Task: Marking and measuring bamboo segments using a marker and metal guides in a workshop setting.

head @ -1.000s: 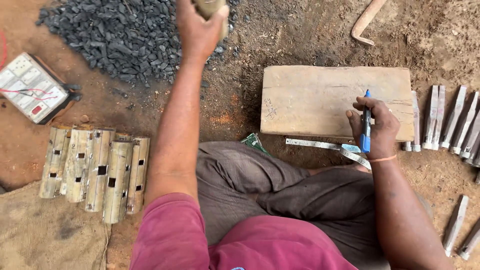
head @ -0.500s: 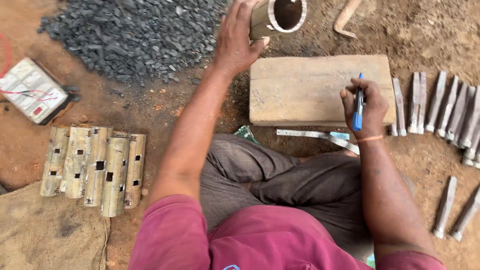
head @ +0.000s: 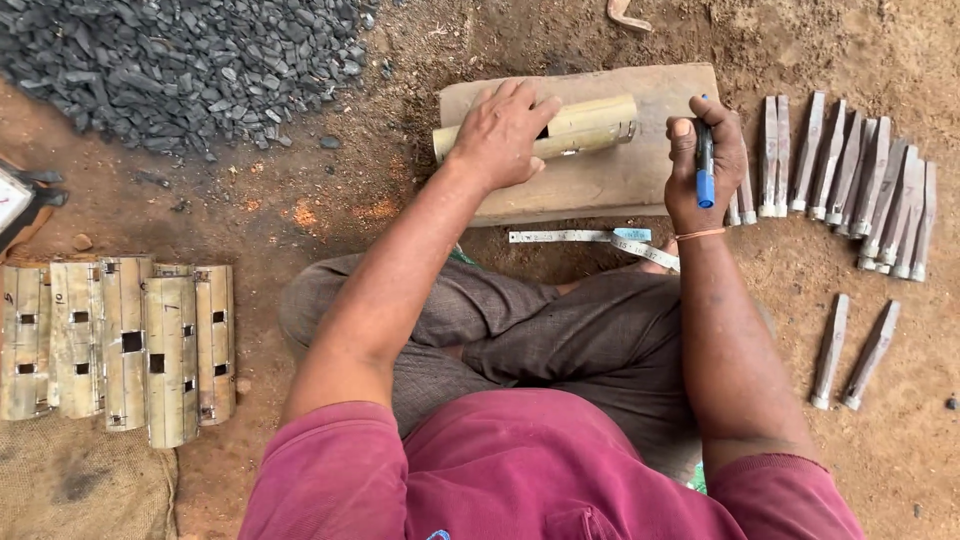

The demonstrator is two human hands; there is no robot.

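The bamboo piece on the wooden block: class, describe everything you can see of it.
The bamboo piece is a short, pale yellow-tan tube. It lies on its side across the wooden block, roughly level, with its right end slightly higher in the picture. The left hand presses down over its left-middle part, hiding that stretch. A small dark notch shows near its right end. The right hand holds a blue marker beside it, apart from it.

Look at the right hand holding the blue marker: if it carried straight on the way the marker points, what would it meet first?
The right hand holds the blue marker pointing away from the person, over the wooden block. Straight on, it would probably cross the block's right end, then reach bare dirt ground; its height above the block is unclear.
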